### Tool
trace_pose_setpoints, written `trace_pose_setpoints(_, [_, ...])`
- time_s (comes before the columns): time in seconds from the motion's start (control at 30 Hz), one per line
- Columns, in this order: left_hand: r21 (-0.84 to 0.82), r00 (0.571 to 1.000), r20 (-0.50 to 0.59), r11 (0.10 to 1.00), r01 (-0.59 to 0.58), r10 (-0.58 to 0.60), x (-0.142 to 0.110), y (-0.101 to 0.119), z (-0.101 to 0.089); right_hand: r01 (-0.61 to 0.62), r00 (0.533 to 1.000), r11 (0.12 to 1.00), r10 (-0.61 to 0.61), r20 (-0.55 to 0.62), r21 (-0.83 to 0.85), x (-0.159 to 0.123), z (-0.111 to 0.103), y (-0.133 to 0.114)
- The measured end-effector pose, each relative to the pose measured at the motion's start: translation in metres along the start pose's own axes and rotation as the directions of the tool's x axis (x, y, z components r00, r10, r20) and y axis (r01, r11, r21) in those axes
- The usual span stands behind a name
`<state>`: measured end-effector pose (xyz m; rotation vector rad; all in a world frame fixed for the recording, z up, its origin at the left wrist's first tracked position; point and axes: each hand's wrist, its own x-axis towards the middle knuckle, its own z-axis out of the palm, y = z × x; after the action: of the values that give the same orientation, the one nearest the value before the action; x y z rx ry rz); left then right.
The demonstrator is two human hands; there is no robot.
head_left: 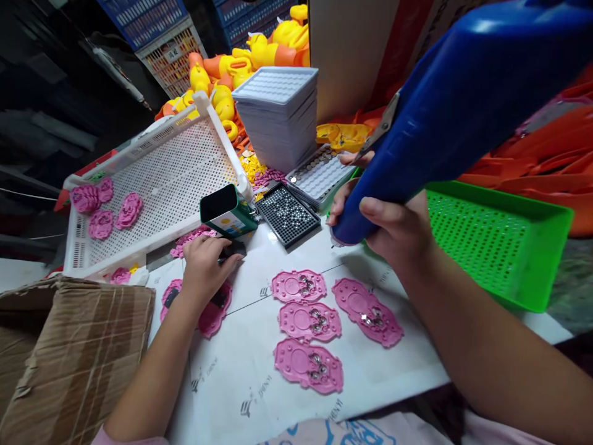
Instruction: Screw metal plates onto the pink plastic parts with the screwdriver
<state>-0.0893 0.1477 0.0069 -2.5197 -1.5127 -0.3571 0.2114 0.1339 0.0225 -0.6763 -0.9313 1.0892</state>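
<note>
My right hand (398, 222) is wrapped round a large blue electric screwdriver (435, 117), its tip pointing down just above the table. At the left, my left hand (206, 262) has its fingers closed on a small black piece (236, 249), beside a dark green open tin (229, 213). Under my left forearm lie pink plastic shells (217, 312) with black parts on them, partly hidden. Before me is a column of pink shells, among them an upper one (299, 285), a middle one (309, 320) and a lower one (308, 364). Another tilted shell (368, 312) lies right of them; all carry small metal contacts.
A black perforated tray (288, 213) of small metal parts lies behind the shells. Beyond it stands a stack of white trays (278, 117). A white basket (162, 167) with pink pieces is at left, a green basket (491, 241) at right, a cardboard box (88, 352) front left.
</note>
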Motion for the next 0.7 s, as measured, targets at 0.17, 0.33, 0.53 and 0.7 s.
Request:
trace_pose_setpoints(0.17, [-0.088,0.984,-0.121,0.986,-0.14,0.129,-0.007,0.019,-0.01,-0.012,1.0,1.0,0.012,-0.005,0.002,0.001,0.003,-0.005])
trace_pose_setpoints(0.33, [-0.299,0.96,-0.164,0.916,-0.269,0.228,-0.008,0.059,-0.016,-0.003,1.0,1.0,0.004,0.011,-0.012,0.0,0.003,-0.007])
trace_pose_setpoints(0.53, [-0.327,0.948,-0.084,0.89,-0.319,0.308,-0.006,0.1,0.0,0.012,0.999,1.0,-0.012,0.035,-0.003,0.001,0.001,-0.002])
trace_pose_setpoints(0.7, [-0.326,0.942,-0.035,0.887,-0.326,0.334,-0.005,0.104,0.009,0.005,1.0,1.0,-0.004,0.021,-0.014,0.002,0.002,-0.004])
